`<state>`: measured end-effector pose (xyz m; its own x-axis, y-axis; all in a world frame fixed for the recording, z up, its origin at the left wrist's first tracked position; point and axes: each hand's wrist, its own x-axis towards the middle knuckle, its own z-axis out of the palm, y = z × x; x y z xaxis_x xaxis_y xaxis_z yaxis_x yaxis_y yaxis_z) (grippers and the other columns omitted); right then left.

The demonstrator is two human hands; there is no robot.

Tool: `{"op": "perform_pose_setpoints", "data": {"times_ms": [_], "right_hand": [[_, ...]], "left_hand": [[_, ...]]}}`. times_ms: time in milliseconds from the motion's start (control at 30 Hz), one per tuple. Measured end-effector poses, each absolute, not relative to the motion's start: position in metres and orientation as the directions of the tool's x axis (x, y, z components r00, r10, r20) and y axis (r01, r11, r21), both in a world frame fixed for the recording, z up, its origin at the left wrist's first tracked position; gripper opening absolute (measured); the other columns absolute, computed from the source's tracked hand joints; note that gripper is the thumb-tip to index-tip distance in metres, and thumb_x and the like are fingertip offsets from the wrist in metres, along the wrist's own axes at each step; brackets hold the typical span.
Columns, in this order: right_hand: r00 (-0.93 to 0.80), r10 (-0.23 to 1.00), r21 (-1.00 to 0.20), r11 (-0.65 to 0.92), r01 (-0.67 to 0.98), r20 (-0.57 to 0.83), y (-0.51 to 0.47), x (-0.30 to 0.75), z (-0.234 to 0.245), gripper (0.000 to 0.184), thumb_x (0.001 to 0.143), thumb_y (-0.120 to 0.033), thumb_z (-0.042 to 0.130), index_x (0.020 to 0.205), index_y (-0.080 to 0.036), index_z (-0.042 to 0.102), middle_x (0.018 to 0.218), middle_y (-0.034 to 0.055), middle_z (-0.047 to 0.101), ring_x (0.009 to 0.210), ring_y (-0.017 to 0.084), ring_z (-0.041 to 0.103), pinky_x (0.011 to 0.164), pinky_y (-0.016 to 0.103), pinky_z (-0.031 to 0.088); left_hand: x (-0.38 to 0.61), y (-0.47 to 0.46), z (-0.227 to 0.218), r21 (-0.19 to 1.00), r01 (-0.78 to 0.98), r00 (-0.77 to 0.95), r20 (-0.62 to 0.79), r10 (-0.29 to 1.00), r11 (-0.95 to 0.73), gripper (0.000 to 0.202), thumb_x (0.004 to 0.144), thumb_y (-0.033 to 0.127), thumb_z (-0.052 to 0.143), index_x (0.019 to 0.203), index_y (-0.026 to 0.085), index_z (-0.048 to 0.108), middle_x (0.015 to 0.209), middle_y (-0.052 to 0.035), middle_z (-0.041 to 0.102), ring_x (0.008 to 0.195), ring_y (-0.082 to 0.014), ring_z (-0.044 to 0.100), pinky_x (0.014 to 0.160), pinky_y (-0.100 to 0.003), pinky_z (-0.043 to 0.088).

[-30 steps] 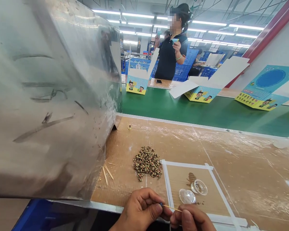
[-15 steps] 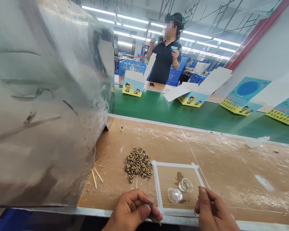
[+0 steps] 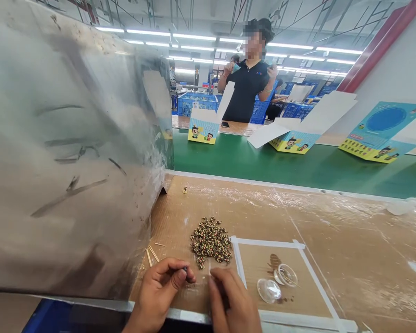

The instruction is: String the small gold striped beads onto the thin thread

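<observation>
Both hands have shifted left since half a second ago: the right hand (image 3: 234,300), which was out by the taped square with a thin stick raised toward the clear dishes, now sits close beside the left hand (image 3: 161,289), just below the bead pile (image 3: 211,241). That puts the work back at the beads rather than at the dishes.

The left hand pinches a small dark piece (image 3: 185,268) between thumb and forefinger, its other fingers curled under. That piece is too small to give a long axis; it sits at the fingertips and faces right, toward the other hand. The right hand lies knuckles up with fingers bent down onto the cardboard (image 3: 333,222); whether it holds the stick cannot be told, since no stick shows past its fingers.

Two clear dishes (image 3: 277,282) lie inside the taped square (image 3: 268,243), just right of the right hand and untouched. A few loose sticks (image 3: 151,253) lie on the cardboard left of the pile, their long axes running away from the person and slightly left. A crinkled plastic sheet (image 3: 72,162) stands at the left. Beyond the green belt (image 3: 298,166), another person (image 3: 247,88) stands with both hands raised, near printed boxes (image 3: 203,129).
</observation>
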<state>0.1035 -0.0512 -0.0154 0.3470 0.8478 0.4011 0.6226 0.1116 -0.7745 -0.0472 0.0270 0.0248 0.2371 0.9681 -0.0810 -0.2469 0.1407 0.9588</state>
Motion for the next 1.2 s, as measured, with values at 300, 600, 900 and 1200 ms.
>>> {"op": "perform_pose_setpoints", "data": {"times_ms": [300,600,900,1200], "right_hand": [[0.230,0.932,-0.528,-0.051,0.848,0.279,-0.024,0.100,-0.026,0.023,0.108,-0.029,0.041,0.106,-0.028,0.064,0.100,0.0026,0.068,0.076,0.024,0.073,0.057,0.034,0.046],[0.278,0.915,-0.515,-0.094,0.852,0.294,-0.028,0.102,-0.027,0.014,0.103,-0.022,0.040,0.094,-0.026,0.051,0.083,0.0015,0.066,0.067,0.023,0.068,0.055,0.032,0.039],[0.301,0.935,-0.755,-0.059,0.653,0.188,-0.038,0.110,-0.040,0.043,0.109,-0.053,0.038,0.087,-0.025,0.062,0.085,0.0021,0.067,0.072,0.023,0.066,0.065,0.031,0.043],[0.423,0.891,-0.984,-0.125,-0.125,-0.167,-0.039,0.122,-0.002,0.057,0.082,-0.074,0.074,0.080,-0.017,0.065,0.059,-0.0052,0.051,0.052,0.011,0.043,0.049,0.020,0.033]], "left_hand": [[-0.046,0.026,0.024,0.929,-0.319,0.297,-0.090,0.951,0.187,0.034,0.075,0.046,0.095,0.082,0.017,0.080,0.073,-0.0049,0.078,0.071,-0.0172,0.072,0.074,-0.023,0.058],[-0.045,0.027,0.026,0.914,-0.318,0.336,-0.141,0.931,0.253,0.035,0.074,0.045,0.096,0.083,0.016,0.080,0.074,-0.0059,0.079,0.072,-0.0177,0.074,0.074,-0.023,0.058],[-0.047,0.026,0.023,0.937,-0.268,0.362,-0.118,0.925,0.224,0.034,0.078,0.046,0.093,0.085,0.016,0.079,0.077,-0.0062,0.080,0.075,-0.0180,0.075,0.077,-0.023,0.059],[-0.042,0.025,0.018,0.983,-0.065,0.357,-0.140,0.924,0.174,0.039,0.082,0.055,0.087,0.090,0.018,0.080,0.082,-0.0067,0.081,0.080,-0.0207,0.075,0.079,-0.023,0.058]]}}
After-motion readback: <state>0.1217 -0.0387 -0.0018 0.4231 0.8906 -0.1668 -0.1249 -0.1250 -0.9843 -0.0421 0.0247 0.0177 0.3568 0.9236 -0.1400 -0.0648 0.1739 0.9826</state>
